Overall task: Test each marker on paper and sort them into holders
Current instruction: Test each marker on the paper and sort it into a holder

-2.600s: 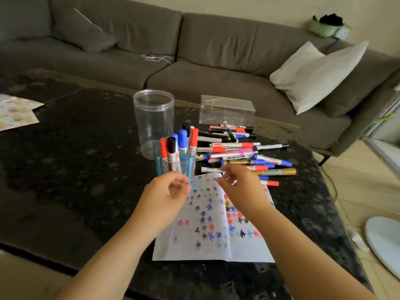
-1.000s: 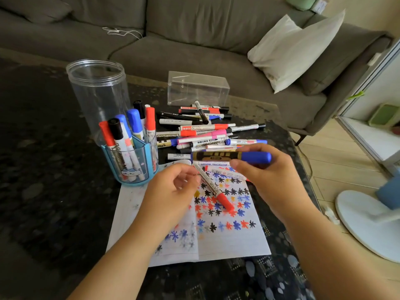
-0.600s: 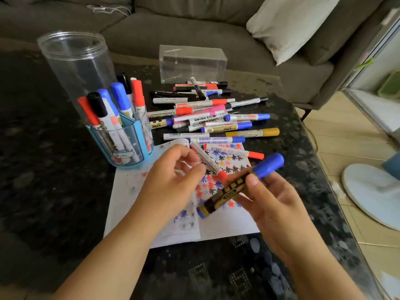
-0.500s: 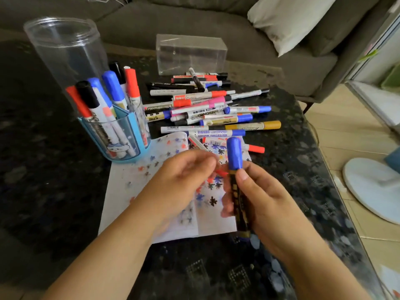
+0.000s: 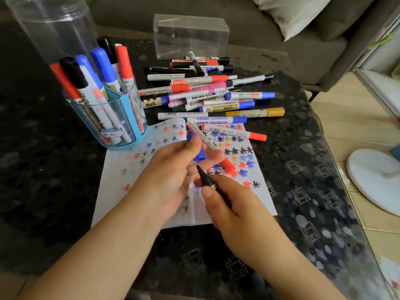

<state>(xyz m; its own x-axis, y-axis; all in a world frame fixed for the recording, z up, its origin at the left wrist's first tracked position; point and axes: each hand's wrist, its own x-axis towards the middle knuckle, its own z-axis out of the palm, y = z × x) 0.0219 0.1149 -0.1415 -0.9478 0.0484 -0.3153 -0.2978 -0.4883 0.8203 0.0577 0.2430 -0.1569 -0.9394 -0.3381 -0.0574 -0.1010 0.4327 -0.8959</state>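
My right hand [image 5: 233, 211] grips an uncapped dark marker [image 5: 206, 180], tip up, above the test paper [image 5: 121, 169] covered in small coloured stars. My left hand [image 5: 173, 174] pinches its blue cap [image 5: 195, 148] and also holds a red-capped white marker [image 5: 207, 144] between the fingers. A blue holder [image 5: 116, 124] at the paper's far left corner holds several capped markers. Behind the paper lies a loose pile of markers [image 5: 212, 94]. A tall clear cylinder [image 5: 54, 29] stands behind the blue holder.
A clear rectangular box [image 5: 190, 35] sits at the dark table's [image 5: 43, 169] far edge, behind the pile. A grey sofa with a pale cushion [image 5: 298, 11] is beyond. To the right are the table edge, wooden floor and a white round fan base [image 5: 374, 180].
My right hand picked a blue-capped dark marker from the pile and turned it upright. My left hand pulled off its cap. The view moved closer to the table.
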